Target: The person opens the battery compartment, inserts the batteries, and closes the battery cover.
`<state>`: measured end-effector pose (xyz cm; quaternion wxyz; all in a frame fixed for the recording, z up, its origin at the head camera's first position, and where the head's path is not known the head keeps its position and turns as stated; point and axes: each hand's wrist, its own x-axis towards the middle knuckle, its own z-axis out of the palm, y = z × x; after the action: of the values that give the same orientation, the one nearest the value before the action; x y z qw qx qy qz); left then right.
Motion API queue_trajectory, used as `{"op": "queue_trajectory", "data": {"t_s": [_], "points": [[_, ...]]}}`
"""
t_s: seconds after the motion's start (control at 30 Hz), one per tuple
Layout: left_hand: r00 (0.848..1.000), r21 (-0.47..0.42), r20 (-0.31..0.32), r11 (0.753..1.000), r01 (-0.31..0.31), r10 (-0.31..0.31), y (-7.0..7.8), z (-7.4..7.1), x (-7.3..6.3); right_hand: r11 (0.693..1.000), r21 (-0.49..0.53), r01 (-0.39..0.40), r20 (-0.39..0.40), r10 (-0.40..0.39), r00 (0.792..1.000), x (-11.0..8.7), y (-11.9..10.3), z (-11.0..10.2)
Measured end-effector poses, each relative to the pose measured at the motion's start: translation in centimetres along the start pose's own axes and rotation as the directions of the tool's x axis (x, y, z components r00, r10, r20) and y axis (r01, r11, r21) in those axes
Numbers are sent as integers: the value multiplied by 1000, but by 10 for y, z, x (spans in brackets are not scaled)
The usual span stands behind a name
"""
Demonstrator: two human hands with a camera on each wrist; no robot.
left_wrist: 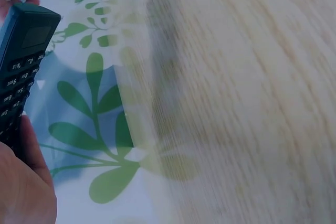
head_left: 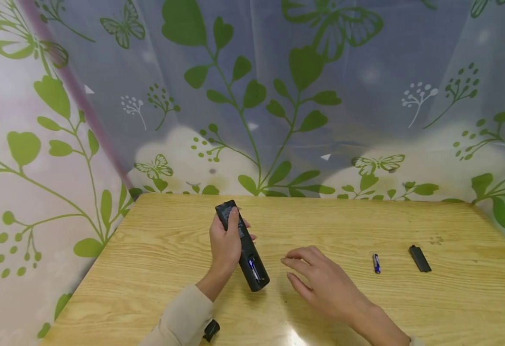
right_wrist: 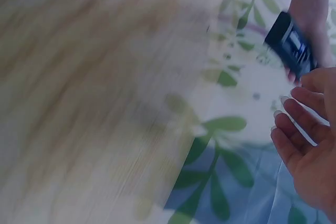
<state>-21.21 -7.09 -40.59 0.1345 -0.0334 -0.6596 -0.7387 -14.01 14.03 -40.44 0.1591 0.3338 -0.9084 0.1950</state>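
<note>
Grips a remote (head_left: 247,245) in the left hand (head_left: 225,245), with the thumb laid along its back and the other fingers wrapped round the far side, tips just showing past the edge. Tilts it back-side up, near end slanted toward the right hand (head_left: 321,283). Holds that right hand over the table (head_left: 170,230), apart from the remote, with fingers released and grasping nothing, loosely bent and a little spread, tips pointing toward the remote.

Black, long and slab-like, with a rounded near end; on the underside, in the left wrist view, rows of keys and a small screen. Below the left fingers, in the near end, an uncovered compartment with a shiny blue battery (head_left: 253,270) inside. To the right of the right fingers, a loose battery (head_left: 376,264), a slim blue cylinder. Farther right, a cover (head_left: 420,258): thin, black, rectangular, with a small tab. Near the left wrist, partly behind a pale sleeve (head_left: 187,307), a small black object (head_left: 211,330), impossible to identify. Beneath both hands, yellowish wood grain; beyond the fingers, creased cloth (head_left: 364,96) printed with green leaves and butterflies.
</note>
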Motion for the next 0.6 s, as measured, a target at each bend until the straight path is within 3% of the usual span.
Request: {"op": "queue_trajectory", "data": {"t_s": [0.2,0.43,0.53,0.6], "points": [[998,10,37,999,52,-53,2,-4,0,995,-44,-94,11,95,995,-12,33,-18],[994,-21,68,996,92,-90,4,-7,1,970,-92,-224,16,226,974,-35,75,-42],[993,-8,71,996,90,-89,5,-9,2,944,-88,-318,46,323,945,-45,92,-52],[993,1,72,996,93,-93,10,-9,1,911,-66,-407,84,411,908,-52,101,-57]]}}
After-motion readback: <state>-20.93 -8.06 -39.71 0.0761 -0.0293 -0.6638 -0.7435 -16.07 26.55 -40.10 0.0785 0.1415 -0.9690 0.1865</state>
